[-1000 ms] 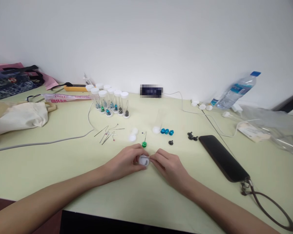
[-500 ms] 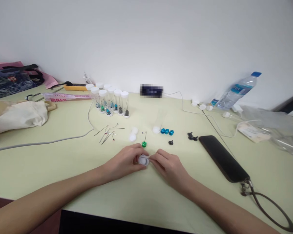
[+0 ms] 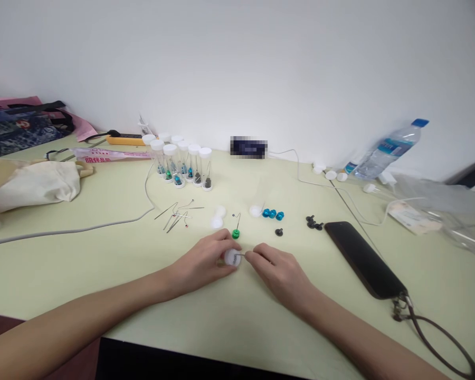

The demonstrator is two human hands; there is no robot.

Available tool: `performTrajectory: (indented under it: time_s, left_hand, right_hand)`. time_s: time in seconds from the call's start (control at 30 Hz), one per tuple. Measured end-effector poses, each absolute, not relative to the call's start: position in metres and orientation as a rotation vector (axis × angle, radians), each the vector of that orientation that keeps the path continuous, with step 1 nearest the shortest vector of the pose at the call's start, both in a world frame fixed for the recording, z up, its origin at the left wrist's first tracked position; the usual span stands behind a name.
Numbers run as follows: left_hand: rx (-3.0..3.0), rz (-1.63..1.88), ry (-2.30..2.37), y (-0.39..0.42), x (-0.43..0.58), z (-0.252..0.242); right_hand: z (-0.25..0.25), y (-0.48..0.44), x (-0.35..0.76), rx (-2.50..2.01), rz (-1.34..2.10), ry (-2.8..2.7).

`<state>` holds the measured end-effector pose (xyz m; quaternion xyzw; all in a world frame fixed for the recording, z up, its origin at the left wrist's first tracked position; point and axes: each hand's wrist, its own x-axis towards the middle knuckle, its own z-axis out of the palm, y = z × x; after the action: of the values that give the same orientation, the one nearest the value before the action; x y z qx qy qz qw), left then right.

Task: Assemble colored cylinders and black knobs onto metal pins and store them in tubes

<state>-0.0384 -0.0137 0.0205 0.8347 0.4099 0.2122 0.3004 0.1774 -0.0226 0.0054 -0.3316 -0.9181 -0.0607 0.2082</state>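
Observation:
My left hand [image 3: 200,261] curls round a small clear tube with a white end [image 3: 231,256], which lies on the table near the front middle. My right hand [image 3: 279,272] pinches a thin metal pin [image 3: 242,256] whose tip touches the tube's white end. Just behind them stands a green bead with a bent pin [image 3: 235,233]. Three blue beads [image 3: 273,214], white caps [image 3: 217,221] and small black beads [image 3: 278,231] lie a little farther back.
A group of white-capped tubes [image 3: 184,164] stands at the back left, with loose pins [image 3: 177,215] in front. A black phone with a strap [image 3: 363,258] lies right; a water bottle [image 3: 388,149], cables and plastic bags lie behind it. Cloth bags [image 3: 31,182] sit left.
My right hand has drawn slightly to the right, so the pin now shows between its fingers and the tube's end. The camera has shifted a little.

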Motion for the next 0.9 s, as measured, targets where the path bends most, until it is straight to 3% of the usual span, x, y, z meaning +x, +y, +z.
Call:
performTrajectory:
  time_s: [0.9]
  left_hand:
    - [2.273,0.604,1.056,-0.0150,-0.0387,0.0180]
  right_hand:
    - [0.0006,-0.0204,0.1783,-0.899,-0.045,-2.521]
